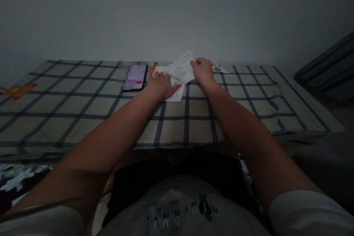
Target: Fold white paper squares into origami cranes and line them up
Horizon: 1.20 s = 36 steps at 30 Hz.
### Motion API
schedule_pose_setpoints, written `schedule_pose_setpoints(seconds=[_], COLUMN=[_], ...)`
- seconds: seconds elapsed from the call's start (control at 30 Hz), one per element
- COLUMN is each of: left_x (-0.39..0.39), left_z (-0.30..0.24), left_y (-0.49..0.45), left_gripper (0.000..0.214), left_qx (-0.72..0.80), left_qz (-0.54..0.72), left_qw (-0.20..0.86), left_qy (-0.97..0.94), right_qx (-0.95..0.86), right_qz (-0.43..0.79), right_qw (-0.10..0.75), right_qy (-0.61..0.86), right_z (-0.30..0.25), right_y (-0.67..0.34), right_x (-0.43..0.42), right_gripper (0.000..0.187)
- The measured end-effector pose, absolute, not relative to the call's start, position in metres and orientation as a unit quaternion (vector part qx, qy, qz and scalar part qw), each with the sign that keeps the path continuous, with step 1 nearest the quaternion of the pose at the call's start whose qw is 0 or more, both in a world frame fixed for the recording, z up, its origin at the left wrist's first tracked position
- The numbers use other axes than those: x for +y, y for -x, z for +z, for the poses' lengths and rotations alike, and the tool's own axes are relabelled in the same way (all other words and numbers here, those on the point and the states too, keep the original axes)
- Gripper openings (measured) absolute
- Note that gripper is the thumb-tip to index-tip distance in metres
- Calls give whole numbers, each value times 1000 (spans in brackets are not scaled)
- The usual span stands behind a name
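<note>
A sheet of white printed paper [181,67] lies partly folded on the checked tablecloth, its upper flap tilted up to the right. My left hand [162,85] rests on the lower part of the sheet with its fingers spread. At the flap's right edge, my right hand [203,69] pinches the paper between thumb and fingers. Just left of my left hand is a tablet or phone [135,77] with a lit pinkish screen, partly blurred out. Behind my right wrist sits a small white object [221,69], perhaps crumpled paper, too small to make out.
The table's checked cloth [190,129] reaches to a pale wall [177,14] at the back. Orange figures [20,91] show at the far left of the cloth. Dark grey folded fabric [329,66] hangs at the right. The table's front edge is close to my body.
</note>
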<state>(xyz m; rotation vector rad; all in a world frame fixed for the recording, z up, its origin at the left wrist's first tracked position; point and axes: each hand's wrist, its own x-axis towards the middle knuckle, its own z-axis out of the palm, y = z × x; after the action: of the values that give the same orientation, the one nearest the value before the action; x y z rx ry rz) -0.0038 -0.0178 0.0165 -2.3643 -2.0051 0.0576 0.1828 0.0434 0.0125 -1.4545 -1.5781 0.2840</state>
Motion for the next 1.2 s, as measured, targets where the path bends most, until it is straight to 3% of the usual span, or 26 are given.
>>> schedule_pose_setpoints(seconds=[0.67,1.2], left_x=[-1,1], left_z=[5,8], left_y=[14,15], left_gripper=[111,110], left_qx=[-673,-674], left_qz=[-3,13], left_qw=[40,33], left_qy=[738,738], right_qx=[-689,-659], right_qz=[102,93], right_qw=[393,441], right_qy=[600,602], right_z=[6,12], right_y=[-174,-180], right_x=[41,43], right_gripper=[36,28])
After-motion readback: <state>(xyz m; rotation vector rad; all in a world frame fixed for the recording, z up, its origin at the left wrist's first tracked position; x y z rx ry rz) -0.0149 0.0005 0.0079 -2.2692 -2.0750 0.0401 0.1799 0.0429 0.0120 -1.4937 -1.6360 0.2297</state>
